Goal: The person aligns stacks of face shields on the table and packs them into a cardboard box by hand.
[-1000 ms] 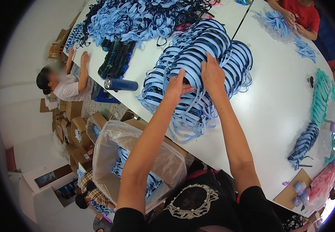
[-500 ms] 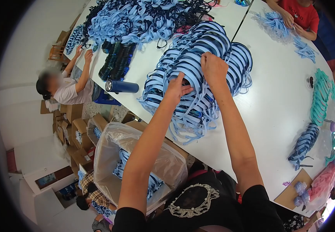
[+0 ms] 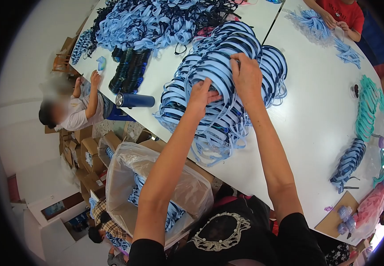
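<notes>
A large pile of nested light-blue and black bands (image 3: 227,40), which look like goggle straps, lies on the table before me. My left hand (image 3: 203,95) is at the near end of the top row, its thumb raised along the bands and its fingers curled into their hollow. My right hand (image 3: 247,77) is bent over the right side of the same row, thumb and fingertips closed on the edge of the bands. Its fingertips are partly hidden. Loose light-blue strap ends (image 3: 214,146) hang below at the near side of the pile.
A blue bottle (image 3: 136,100) lies left of the pile, beside stacked dark pieces (image 3: 130,71). Tangled blue straps (image 3: 147,26) cover the far table. A plastic-lined box (image 3: 116,186) stands below the edge. Green bands (image 3: 367,108) lie right. Other people sit around the table.
My right hand's fingers have loosened slightly from a tight fist and shifted along the bands. My left hand stays in place. The person at left has lowered their hands from a small piece.
</notes>
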A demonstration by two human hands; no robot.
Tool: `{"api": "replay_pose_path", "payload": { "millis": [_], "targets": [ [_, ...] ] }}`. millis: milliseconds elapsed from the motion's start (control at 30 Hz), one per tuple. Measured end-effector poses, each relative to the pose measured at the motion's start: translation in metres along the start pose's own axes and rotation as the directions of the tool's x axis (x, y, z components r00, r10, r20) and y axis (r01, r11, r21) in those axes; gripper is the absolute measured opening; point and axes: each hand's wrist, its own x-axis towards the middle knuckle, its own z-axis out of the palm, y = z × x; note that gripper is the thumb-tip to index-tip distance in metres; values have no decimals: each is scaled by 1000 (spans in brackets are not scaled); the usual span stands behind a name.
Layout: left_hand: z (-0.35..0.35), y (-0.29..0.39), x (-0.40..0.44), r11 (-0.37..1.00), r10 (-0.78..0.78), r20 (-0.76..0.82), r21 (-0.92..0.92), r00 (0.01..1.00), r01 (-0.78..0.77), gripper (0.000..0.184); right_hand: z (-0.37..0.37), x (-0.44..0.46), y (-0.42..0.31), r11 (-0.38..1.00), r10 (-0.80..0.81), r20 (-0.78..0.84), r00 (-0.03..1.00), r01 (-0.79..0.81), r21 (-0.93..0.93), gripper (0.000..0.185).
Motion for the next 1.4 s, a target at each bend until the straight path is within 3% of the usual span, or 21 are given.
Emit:
{"api": "replay_pose_path", "payload": {
  "millis": [67,133,167,267,333,400,600,800,867,900,967,1000,1067,1133,1267,1333,1400],
  "targets": [
    [3,-1,9,998,-57,2,-24,998,57,51,8,8,12,999,-32,-43,999,33,27,13],
    [8,-3,12,990,-136,-79,-36,988,134,54,9,14,14,971,-200,-67,978,189,-146,15],
    [5,-8,15,990,-138,-67,-49,988,135,56,12,18,19,971,-202,-68,977,191,-145,15],
    [3,-11,16,987,-149,-80,-79,985,143,58,19,20,34,968,-157,-81,984,137,-211,24],
    [2,-12,18,987,-146,-95,-81,985,139,58,14,23,33,992,89,122,989,-76,-105,35],
    [1,-14,21,987,-147,-101,-80,984,140,58,16,25,32,987,126,135,983,-109,-122,44],
    [-2,-21,26,985,-166,-99,-69,981,159,57,26,18,46,981,-72,49,996,79,-176,42],
    [1,-18,25,976,-165,-52,-153,985,156,58,-7,55,45,897,-229,196,953,285,-338,50],
    [7,-15,21,958,-180,-43,-235,983,165,57,-10,72,59,881,-378,-35,925,347,-323,60],
    [10,-14,19,951,-190,-40,-256,981,174,62,-5,81,73,881,-379,-31,925,351,-318,60],
    [16,-13,16,943,-159,-31,-301,987,143,65,8,97,100,998,22,38,999,-19,-64,74],
    [16,-14,16,932,-127,-16,-344,992,114,67,10,100,104,998,22,40,999,-20,-61,74],
    [16,-15,15,922,-125,6,-368,992,118,72,14,104,110,985,169,377,911,-170,-32,89],
    [13,-17,15,863,-120,44,-489,992,127,77,16,102,94,991,135,386,912,-132,-35,96],
    [24,-12,13,869,-64,51,-488,997,81,83,22,86,76,992,122,552,825,-120,-40,96],
    [32,-15,24,962,-81,-38,-265,996,68,87,26,76,74,993,118,501,857,-116,-36,104],
    [34,-18,28,964,-102,-83,-253,991,78,86,22,66,69,996,81,486,870,-88,-8,100]
  ]
}}
